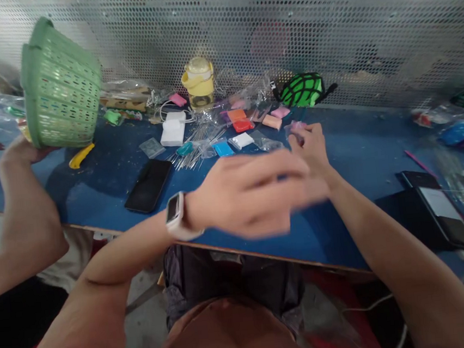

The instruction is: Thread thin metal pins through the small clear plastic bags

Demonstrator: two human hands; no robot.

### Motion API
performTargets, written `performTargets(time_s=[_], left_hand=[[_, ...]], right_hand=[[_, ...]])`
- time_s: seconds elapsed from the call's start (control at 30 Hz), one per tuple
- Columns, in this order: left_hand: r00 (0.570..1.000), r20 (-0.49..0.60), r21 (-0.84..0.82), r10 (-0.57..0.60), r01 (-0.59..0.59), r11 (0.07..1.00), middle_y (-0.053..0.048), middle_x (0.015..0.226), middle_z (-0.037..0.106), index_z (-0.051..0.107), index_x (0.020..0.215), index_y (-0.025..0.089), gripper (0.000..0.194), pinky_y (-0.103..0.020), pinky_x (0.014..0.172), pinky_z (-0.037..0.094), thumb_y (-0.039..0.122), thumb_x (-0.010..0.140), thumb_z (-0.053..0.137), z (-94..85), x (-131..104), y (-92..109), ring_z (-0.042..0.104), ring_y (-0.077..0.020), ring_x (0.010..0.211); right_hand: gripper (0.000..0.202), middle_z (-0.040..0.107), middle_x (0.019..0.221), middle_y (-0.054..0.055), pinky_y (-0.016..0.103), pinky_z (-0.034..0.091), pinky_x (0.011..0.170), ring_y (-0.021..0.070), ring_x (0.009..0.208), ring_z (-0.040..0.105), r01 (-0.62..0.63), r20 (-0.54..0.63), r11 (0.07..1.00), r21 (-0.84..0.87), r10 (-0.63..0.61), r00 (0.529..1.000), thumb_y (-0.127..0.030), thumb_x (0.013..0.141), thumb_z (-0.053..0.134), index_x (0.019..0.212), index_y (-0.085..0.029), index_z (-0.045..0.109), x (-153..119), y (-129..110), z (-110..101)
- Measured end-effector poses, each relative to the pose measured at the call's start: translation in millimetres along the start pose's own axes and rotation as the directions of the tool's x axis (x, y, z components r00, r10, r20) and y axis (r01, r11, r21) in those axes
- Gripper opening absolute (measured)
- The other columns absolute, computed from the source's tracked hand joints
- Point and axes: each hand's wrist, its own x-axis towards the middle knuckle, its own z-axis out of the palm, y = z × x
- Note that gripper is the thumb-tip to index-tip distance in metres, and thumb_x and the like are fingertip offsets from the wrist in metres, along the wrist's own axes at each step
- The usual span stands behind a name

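Note:
My left hand (254,193), with a white watch (177,216) on its wrist, hangs over the front of the blue table, blurred by motion; what its fingers do is unclear. Farther back, my right hand (309,143) rests on the tabletop, its fingers closed at a small pink packet (298,127). Just left of it lie a peach packet (272,122), a red packet (243,125), a white packet (241,141) and a blue packet (223,148), among clear plastic wrappers and thin wires (196,147).
A co-worker's arm reaches a green basket (64,91) at the left. A black phone (149,186), white device (173,129), yellow bottle (200,84) and green-black pouch (301,90) stand or lie on the table (348,146). More phones and packets are at the right.

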Motion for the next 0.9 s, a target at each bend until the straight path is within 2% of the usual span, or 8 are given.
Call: performTargets(time_s=[0.07, 0.13, 0.27, 0.37, 0.43, 0.5, 0.7, 0.9], left_hand=[[0.969, -0.237, -0.098, -0.066, 0.044, 0.994, -0.008, 0.166, 0.068, 0.065, 0.155, 0.031, 0.046, -0.057, 0.109, 0.069, 0.027, 0.12, 0.035, 11.1, 33.9, -17.2, 0.072, -0.0312, 0.148], [0.933, -0.321, -0.115, -0.162, 0.132, 0.985, -0.02, 0.17, 0.061, 0.064, 0.156, 0.017, 0.048, -0.061, 0.114, 0.064, 0.012, 0.112, 0.044, 36.1, 62.4, -38.7, 0.069, -0.0382, 0.148], [0.927, -0.236, -0.12, -0.292, 0.271, 0.955, -0.027, 0.164, 0.061, 0.064, 0.155, 0.009, 0.045, -0.065, 0.117, 0.058, 0.02, 0.112, 0.056, 92.5, 81.3, -72.7, 0.062, -0.0461, 0.149], [0.944, -0.154, -0.146, -0.292, 0.271, 0.951, -0.026, 0.161, 0.063, 0.067, 0.153, 0.011, 0.043, -0.064, 0.118, 0.057, 0.025, 0.113, 0.06, 115.7, 76.4, -79.9, 0.062, -0.0447, 0.147], [0.946, -0.131, -0.151, -0.297, 0.277, 0.949, -0.025, 0.155, 0.067, 0.07, 0.148, 0.012, 0.038, -0.062, 0.118, 0.057, 0.023, 0.115, 0.055, 121.8, 74.6, -80.9, 0.062, -0.0427, 0.146], [0.944, -0.137, -0.154, -0.301, 0.28, 0.948, -0.024, 0.15, 0.069, 0.072, 0.145, 0.012, 0.036, -0.061, 0.118, 0.058, 0.021, 0.115, 0.053, 124.7, 75.2, -82.1, 0.063, -0.0412, 0.144], [0.891, -0.199, -0.149, -0.408, 0.384, 0.911, -0.032, 0.145, 0.068, 0.065, 0.146, 0.004, 0.042, -0.061, 0.11, 0.061, 0.028, 0.111, 0.065, 133.5, 75.0, -87.7, 0.067, -0.0442, 0.134], [0.888, -0.195, -0.125, -0.418, 0.4, 0.908, -0.026, 0.133, 0.078, 0.068, 0.14, 0.009, 0.032, -0.057, 0.108, 0.061, 0.019, 0.11, 0.066, 129.9, 71.1, -89.5, 0.072, -0.0397, 0.128]], right_hand=[[0.034, 0.07, 0.125, 0.022, 0.059, 0.063, 0.113, 0.036, 0.121, 0.072, 0.017, -0.003, 1.0, 0.008, -0.017, 1.0, -0.029, 0.108, 0.056, 0.114, -0.016, 0.087, -0.6, -0.8, -2.4], [0.035, 0.071, 0.129, 0.023, 0.058, 0.064, 0.111, 0.0354, 0.119, 0.073, 0.052, -0.015, 0.999, 0.014, -0.052, 0.999, -0.03, 0.109, 0.054, 0.108, -0.016, 0.087, -1.7, -2.7, -6.1], [0.031, 0.067, 0.145, 0.026, 0.059, 0.063, 0.114, 0.0362, 0.123, 0.074, 0.101, -0.013, 0.995, 0.008, -0.101, 0.995, -0.03, 0.107, 0.061, 0.118, -0.014, 0.086, -3.5, -7.8, -9.1], [0.035, 0.06, 0.156, 0.028, 0.06, 0.061, 0.121, 0.0392, 0.138, 0.07, 0.1, 0.044, 0.995, -0.008, -0.099, 0.994, -0.032, 0.11, 0.059, 0.125, -0.013, 0.084, -5.2, -13.3, -5.9], [0.033, 0.061, 0.157, 0.026, 0.062, 0.059, 0.124, 0.041, 0.147, 0.064, 0.105, 0.075, 0.994, -0.043, -0.102, 0.992, -0.03, 0.111, 0.057, 0.118, -0.015, 0.085, -6.6, -16.1, -4.5], [0.028, 0.066, 0.154, 0.022, 0.064, 0.058, 0.124, 0.0407, 0.144, 0.065, 0.112, 0.072, 0.99, -0.083, -0.106, 0.992, -0.028, 0.108, 0.06, 0.11, -0.019, 0.087, -7.5, -16.6, -4.7], [0.029, 0.072, 0.131, 0.022, 0.062, 0.065, 0.108, 0.0369, 0.116, 0.072, 0.034, 0.014, 0.992, -0.122, -0.033, 0.999, -0.036, 0.103, 0.067, 0.11, -0.02, 0.09, -5.3, -10.3, 0.0], [0.031, 0.081, 0.105, 0.018, 0.06, 0.065, 0.103, 0.0352, 0.097, 0.076, 0.075, 0.039, 0.996, -0.039, -0.073, 0.997, -0.032, 0.103, 0.06, 0.108, -0.018, 0.087, -4.9, -17.7, -4.3]])
